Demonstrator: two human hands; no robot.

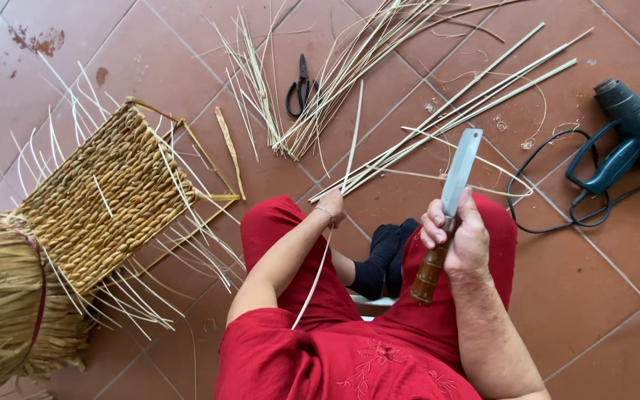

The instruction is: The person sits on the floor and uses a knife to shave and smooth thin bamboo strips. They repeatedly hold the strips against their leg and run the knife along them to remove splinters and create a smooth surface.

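My right hand (459,235) grips the brown wooden handle of a broad flat-bladed knife (459,172), blade pointing up and away from me. My left hand (332,207) pinches a long thin pale cane strip (320,267) that runs from my lap up past the hand toward the floor beyond. Both hands hover over my knees, which are in red trousers.
A half-woven basket (105,196) with loose stakes sticking out lies on the tiled floor at left, next to a bundle of straw (5,296). Black scissors (300,87) lie among scattered cane strips (438,111). A blue-green heat gun (631,126) with a black cord sits at right.
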